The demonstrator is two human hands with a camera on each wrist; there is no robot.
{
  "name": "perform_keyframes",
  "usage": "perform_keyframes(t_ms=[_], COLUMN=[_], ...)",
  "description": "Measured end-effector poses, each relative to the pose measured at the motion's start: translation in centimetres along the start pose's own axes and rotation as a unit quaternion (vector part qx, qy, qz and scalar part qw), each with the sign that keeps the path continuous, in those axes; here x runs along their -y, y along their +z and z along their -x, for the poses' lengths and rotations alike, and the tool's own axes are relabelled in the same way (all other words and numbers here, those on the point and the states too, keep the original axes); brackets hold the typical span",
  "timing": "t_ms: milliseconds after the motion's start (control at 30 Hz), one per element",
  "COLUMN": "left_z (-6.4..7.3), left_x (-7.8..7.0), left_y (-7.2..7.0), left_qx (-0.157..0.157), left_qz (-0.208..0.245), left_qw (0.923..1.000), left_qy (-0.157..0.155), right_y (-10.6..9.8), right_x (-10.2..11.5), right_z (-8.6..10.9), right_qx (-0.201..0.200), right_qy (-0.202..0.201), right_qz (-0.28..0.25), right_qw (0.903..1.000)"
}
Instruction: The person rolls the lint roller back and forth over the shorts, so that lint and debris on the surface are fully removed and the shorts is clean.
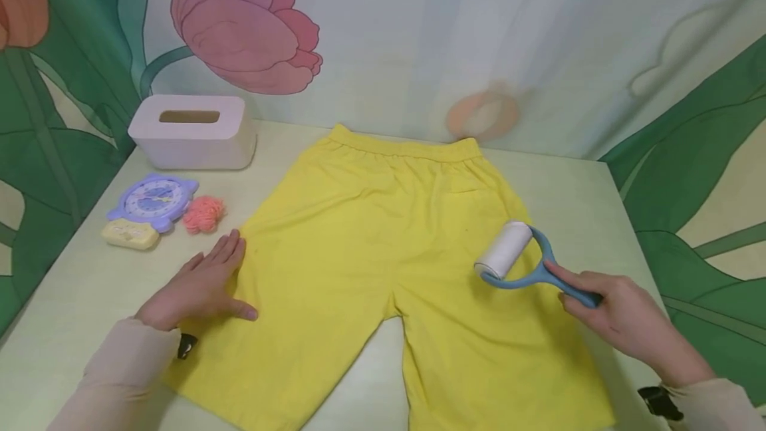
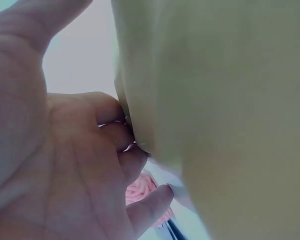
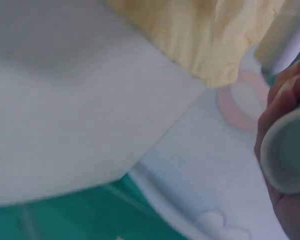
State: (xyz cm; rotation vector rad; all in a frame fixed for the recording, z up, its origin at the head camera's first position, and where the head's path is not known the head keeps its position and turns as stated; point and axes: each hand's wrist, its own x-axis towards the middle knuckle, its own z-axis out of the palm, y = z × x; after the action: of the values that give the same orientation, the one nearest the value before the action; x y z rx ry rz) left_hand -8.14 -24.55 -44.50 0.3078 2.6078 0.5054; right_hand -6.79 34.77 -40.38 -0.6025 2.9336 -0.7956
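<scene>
A pair of yellow shorts (image 1: 359,218) lies spread on the table, waistband towards the back. My right hand (image 1: 625,314) grips the blue handle of a lint roller (image 1: 507,248), whose white roll is over the shorts' right side below the pocket. In the right wrist view the handle's round end (image 3: 287,150) shows against the palm, and the white roll (image 3: 285,40) is partly cut off. My left hand (image 1: 200,285) rests at the shorts' left edge, thumb spread on the cloth. The left wrist view shows the fingers (image 2: 117,135) against the fabric (image 2: 230,120).
A white tissue box (image 1: 191,135) stands at the back left. In front of it lie a purple toy clock (image 1: 154,199), a pale yellow block-like object (image 1: 129,234) and a pink yarn ball (image 1: 204,213). A flower-printed curtain (image 1: 383,38) hangs behind the table.
</scene>
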Motion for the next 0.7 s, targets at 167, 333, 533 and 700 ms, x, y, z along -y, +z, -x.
perform_keyframes(t_ms=[167, 333, 533, 700], left_z=[0.2, -0.2, 0.0, 0.3], left_x=[0.3, 0.0, 0.0, 0.0], left_y=[0.1, 0.1, 0.1, -0.1], left_qx=[-0.008, -0.009, -0.003, -0.004], left_qz=[0.002, -0.001, 0.001, 0.004], left_qw=[1.0, 1.0, 1.0, 1.0], left_qy=[0.002, 0.004, -0.003, -0.007], right_y=[2.0, 4.1, 6.1, 6.7], right_x=[0.0, -0.3, -0.4, -0.1], right_z=[-4.6, -7.9, -10.0, -10.6], right_qx=[-0.009, -0.012, 0.011, 0.025], right_qy=[0.013, 0.033, 0.055, 0.053], right_qz=[0.022, -0.002, -0.022, -0.018], right_qw=[0.9996, 0.9994, 0.9982, 0.9981])
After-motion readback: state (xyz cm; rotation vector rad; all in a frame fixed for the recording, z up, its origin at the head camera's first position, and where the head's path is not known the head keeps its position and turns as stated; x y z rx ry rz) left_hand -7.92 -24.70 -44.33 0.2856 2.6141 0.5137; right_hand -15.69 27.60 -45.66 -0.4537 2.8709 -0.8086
